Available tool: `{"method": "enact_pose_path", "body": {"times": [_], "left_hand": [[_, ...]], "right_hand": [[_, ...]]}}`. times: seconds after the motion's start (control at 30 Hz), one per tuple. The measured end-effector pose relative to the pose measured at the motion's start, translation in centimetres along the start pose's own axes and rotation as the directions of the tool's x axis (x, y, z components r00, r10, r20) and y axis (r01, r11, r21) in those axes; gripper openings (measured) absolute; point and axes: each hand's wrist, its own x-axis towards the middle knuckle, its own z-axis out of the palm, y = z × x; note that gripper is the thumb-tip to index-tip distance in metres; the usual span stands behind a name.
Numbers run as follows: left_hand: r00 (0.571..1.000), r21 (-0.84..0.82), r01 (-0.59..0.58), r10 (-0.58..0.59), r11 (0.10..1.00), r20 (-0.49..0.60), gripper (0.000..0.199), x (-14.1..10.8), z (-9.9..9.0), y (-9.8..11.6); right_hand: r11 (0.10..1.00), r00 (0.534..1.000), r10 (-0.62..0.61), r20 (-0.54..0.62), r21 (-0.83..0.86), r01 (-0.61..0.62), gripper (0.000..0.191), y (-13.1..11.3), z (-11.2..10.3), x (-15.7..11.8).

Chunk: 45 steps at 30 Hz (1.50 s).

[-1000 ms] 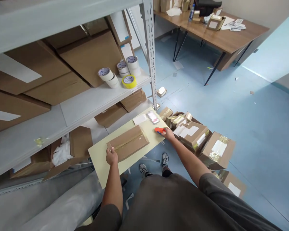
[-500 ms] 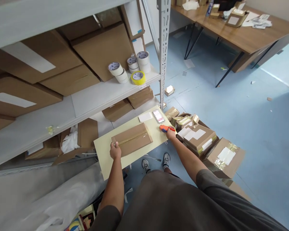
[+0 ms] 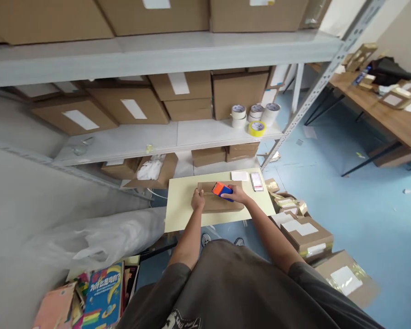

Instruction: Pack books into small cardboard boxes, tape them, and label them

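Observation:
A flat brown cardboard box (image 3: 222,203) lies on the pale yellow board (image 3: 178,205). My left hand (image 3: 197,199) grips the box at its left end, fingers closed on the edge. My right hand (image 3: 237,194) is wrapped round an orange and blue tape dispenser (image 3: 222,190), which is over the upper middle of the box. Whether the dispenser touches the box cannot be made out. Behind the box, a white stack of labels (image 3: 239,176) and a phone (image 3: 256,181) lie on the board.
Shelving (image 3: 205,132) stands in front, holding boxes, white tape rolls (image 3: 239,116) and a yellow roll (image 3: 256,128). Taped parcels (image 3: 304,233) are piled on the floor to the right. A plastic-wrapped bundle (image 3: 123,235) and books (image 3: 104,292) are at the left.
My right hand has brought the dispenser from the board's right edge to over the box. My left hand still holds the box's left end. The view has turned left.

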Motion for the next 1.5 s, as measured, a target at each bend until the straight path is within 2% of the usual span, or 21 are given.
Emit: {"method": "enact_pose_path", "body": {"times": [0.1, 0.27, 0.33, 0.4, 0.43, 0.5, 0.6, 0.63, 0.7, 0.87, 1.0, 1.17, 1.33, 1.43, 1.5], "left_hand": [[1.000, -0.084, -0.022, 0.022, 0.996, 0.003, 0.053, -0.2, 0.2, -0.2], [1.000, -0.240, -0.019, 0.015, 0.971, -0.017, 0.069, -0.2, -0.2, -0.7], [0.993, -0.278, -0.078, 0.051, 0.957, -0.102, 0.073, -0.2, -0.6, -0.9], [0.974, -0.348, -0.208, 0.159, 0.914, -0.164, 0.064, -0.3, -1.0, -1.0], [0.963, -0.410, -0.266, 0.226, 0.872, -0.144, 0.057, -0.3, -1.2, -1.0], [0.931, -0.568, -0.299, 0.365, 0.767, 0.002, 0.053, -0.4, -1.4, -0.8], [0.813, -0.737, -0.205, 0.531, 0.644, 0.238, 0.058, -0.5, -1.7, 0.1], [0.779, -0.763, -0.181, 0.564, 0.620, 0.273, 0.058, -0.5, -1.8, 0.4], [0.753, -0.785, -0.153, 0.586, 0.601, 0.301, 0.057, -0.5, -1.9, 1.0], [0.797, -0.773, -0.114, 0.522, 0.624, 0.304, 0.055, -0.8, -1.8, 1.8], [0.845, -0.777, -0.095, 0.463, 0.622, 0.267, 0.053, -1.0, -1.6, 2.0], [0.856, -0.731, -0.151, 0.457, 0.665, 0.239, 0.048, -1.3, -2.0, 2.0], [0.930, -0.615, -0.238, 0.358, 0.752, 0.078, 0.045, -1.9, -2.0, 2.2], [0.972, -0.574, -0.206, 0.232, 0.793, -0.029, 0.044, -1.6, -2.9, 1.4], [0.983, -0.585, -0.182, 0.165, 0.790, -0.082, 0.044, -1.0, -4.0, 0.4]], "right_hand": [[0.998, 0.994, 0.057, 0.088, -0.039, -0.054, 0.054, -0.8, 1.3, 1.2], [0.993, 0.985, 0.106, 0.136, 0.031, -0.111, 0.057, 0.4, 1.3, 1.4], [0.992, 0.983, 0.111, 0.147, 0.044, -0.118, 0.061, 0.9, 1.3, 1.4], [0.990, 0.981, 0.119, 0.153, 0.051, -0.128, 0.064, 1.2, 1.5, 1.3], [0.989, 0.981, 0.123, 0.153, 0.059, -0.133, 0.065, 1.3, 1.6, 1.2], [0.986, 0.980, 0.126, 0.152, 0.086, -0.140, 0.066, 1.3, 1.9, 1.1], [0.983, 0.982, 0.111, 0.154, 0.128, -0.131, 0.065, 1.2, 2.1, 0.8], [0.983, 0.983, 0.105, 0.154, 0.135, -0.126, 0.064, 1.2, 2.2, 0.7], [0.983, 0.983, 0.095, 0.155, 0.142, -0.117, 0.063, 1.0, 2.1, 0.5], [0.983, 0.982, 0.074, 0.173, 0.151, -0.100, 0.064, 0.8, 1.7, 0.1], [0.994, 0.985, 0.069, 0.160, 0.071, -0.081, 0.062, 0.5, 1.3, 0.0], [0.997, 0.989, 0.037, 0.141, -0.070, -0.027, 0.059, -0.8, 0.9, -0.1], [0.980, 0.993, 0.019, 0.117, -0.197, 0.004, 0.060, -1.9, 0.0, 0.5], [0.966, 0.993, 0.015, 0.120, -0.260, 0.017, 0.060, -1.6, -1.3, 0.1], [0.959, 0.994, 0.030, 0.109, -0.285, 0.002, 0.062, -1.1, -2.4, -0.5]]}}
